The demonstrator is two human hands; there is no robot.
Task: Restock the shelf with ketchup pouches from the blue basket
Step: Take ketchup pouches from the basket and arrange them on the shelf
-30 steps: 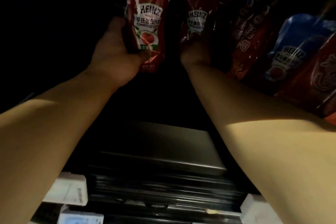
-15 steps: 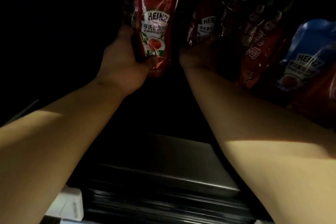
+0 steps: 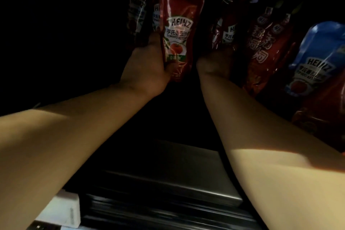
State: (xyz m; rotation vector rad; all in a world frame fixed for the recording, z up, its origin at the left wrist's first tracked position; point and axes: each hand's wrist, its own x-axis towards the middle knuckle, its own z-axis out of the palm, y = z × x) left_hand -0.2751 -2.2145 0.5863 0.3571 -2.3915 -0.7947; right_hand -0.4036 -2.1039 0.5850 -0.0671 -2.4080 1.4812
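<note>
Left hand [image 3: 147, 69]: we grip the ketchup pouch [image 3: 179, 30] low, upright at the shelf row.
Right hand [image 3: 214, 63]: among shelved pouches [image 3: 229, 33]; grip unclear.
Handling: we judge it soft, slick; hold the base.

Readable print from my head camera: Heinz branding on three pouches.
I read "HEINZ" over "TOMATO KETCHUP" and Chinese characters on the red pouch [image 3: 178, 30]; "HEINZ" again on the blue pouch [image 3: 317, 58]; large Chinese characters on a dark red pouch [image 3: 261, 46]; other labels too dim.
</note>
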